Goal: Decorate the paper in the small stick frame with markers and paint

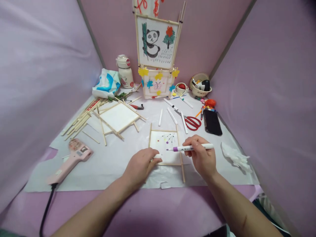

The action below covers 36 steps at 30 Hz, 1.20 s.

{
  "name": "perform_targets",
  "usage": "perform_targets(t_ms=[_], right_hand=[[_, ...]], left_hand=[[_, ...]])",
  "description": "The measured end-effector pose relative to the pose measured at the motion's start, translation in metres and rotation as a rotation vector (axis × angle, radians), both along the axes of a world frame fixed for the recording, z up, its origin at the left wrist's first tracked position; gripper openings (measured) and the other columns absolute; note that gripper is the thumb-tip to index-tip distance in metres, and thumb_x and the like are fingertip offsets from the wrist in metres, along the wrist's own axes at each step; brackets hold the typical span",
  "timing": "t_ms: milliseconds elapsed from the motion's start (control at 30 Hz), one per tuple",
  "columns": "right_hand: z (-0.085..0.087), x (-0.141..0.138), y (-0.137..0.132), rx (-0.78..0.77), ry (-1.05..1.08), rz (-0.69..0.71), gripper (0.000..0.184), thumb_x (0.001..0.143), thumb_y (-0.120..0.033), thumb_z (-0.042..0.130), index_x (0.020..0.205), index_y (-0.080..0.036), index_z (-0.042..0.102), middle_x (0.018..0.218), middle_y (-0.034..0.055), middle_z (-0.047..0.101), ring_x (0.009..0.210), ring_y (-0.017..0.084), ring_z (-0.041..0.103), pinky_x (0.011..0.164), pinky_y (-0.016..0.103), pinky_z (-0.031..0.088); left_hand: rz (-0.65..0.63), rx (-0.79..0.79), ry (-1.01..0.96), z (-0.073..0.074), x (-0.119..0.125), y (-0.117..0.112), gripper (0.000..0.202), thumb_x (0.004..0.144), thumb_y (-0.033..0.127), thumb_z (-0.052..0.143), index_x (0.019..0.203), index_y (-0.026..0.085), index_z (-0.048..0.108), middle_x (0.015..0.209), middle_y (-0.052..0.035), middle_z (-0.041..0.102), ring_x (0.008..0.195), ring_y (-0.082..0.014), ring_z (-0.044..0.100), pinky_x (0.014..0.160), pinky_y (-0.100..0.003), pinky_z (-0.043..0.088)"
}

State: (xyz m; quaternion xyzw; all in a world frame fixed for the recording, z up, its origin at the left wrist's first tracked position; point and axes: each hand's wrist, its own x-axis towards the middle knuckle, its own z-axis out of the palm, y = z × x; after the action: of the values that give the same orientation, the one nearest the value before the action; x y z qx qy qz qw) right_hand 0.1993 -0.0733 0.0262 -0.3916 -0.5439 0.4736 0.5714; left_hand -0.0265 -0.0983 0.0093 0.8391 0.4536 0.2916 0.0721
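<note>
The right hand [202, 158] grips the purple marker [190, 147] level, tip over the framed paper panel [163, 141]; the left hand [141, 165], curled, pinches a mostly hidden small white piece [157, 156] at the panel's lower-left corner.

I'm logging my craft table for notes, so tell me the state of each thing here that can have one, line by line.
Purple marker, uncapped, held level in the right hand.
Marker cap, off, pinched in the left hand.
Small framed panel, flat, partly drawn on.
Red scissors, shut.
Phone, screen dark.
Bottle, upright, lid shut.
Glue gun, lying on its side.
</note>
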Motion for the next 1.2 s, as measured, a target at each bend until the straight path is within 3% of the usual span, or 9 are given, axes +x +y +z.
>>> perform_targets(t_ms=[167,567,900,1067,1200], right_hand=[[-0.017,-0.001,-0.007,-0.024,-0.067,0.053,0.027,0.092,-0.035,0.055,0.077,-0.018,0.069,0.058,-0.0004,0.060,0.053,0.013,0.052,0.050,0.026,0.040],[-0.017,-0.012,-0.012,-0.100,-0.171,0.161,0.025,0.092,-0.036,0.056,0.079,-0.019,0.069,0.061,-0.0001,0.063,0.054,0.013,0.059,0.051,0.025,0.046],[-0.031,-0.029,-0.022,-0.158,-0.021,0.084,0.028,0.094,-0.039,0.055,0.074,-0.020,0.062,0.048,-0.0031,0.058,0.038,0.010,0.045,0.038,0.022,0.036],[-0.042,-0.037,-0.030,-0.103,-0.005,0.056,0.032,0.095,-0.039,0.053,0.069,-0.021,0.057,0.047,-0.0036,0.054,0.038,0.011,0.043,0.039,0.024,0.035],[-0.035,-0.033,-0.025,-0.127,-0.049,0.098,0.036,0.095,-0.043,0.052,0.068,-0.021,0.056,0.046,-0.0033,0.054,0.039,0.011,0.044,0.039,0.024,0.036]], left_hand=[[-0.016,-0.007,-0.017,-0.005,0.006,-0.002,0.043,0.106,0.043,0.029,0.095,0.015,0.059,0.077,-0.0039,0.066,0.071,-0.0178,0.062,0.065,-0.028,0.048],[-0.074,0.012,0.028,-0.009,0.003,-0.004,0.042,0.107,0.039,0.029,0.088,0.015,0.057,0.071,-0.0026,0.062,0.065,-0.0175,0.056,0.062,-0.029,0.043],[-0.065,0.110,0.080,-0.010,0.006,-0.011,0.037,0.106,0.030,0.033,0.079,0.016,0.054,0.066,-0.0024,0.056,0.059,-0.0182,0.048,0.057,-0.030,0.035],[-0.066,0.132,0.056,-0.013,0.008,-0.017,0.038,0.106,0.026,0.030,0.076,0.017,0.053,0.065,-0.0031,0.055,0.059,-0.0185,0.049,0.057,-0.030,0.036],[-0.055,0.135,0.036,-0.014,0.010,-0.016,0.040,0.106,0.030,0.031,0.074,0.018,0.051,0.062,-0.0022,0.056,0.057,-0.0178,0.050,0.055,-0.030,0.038]])
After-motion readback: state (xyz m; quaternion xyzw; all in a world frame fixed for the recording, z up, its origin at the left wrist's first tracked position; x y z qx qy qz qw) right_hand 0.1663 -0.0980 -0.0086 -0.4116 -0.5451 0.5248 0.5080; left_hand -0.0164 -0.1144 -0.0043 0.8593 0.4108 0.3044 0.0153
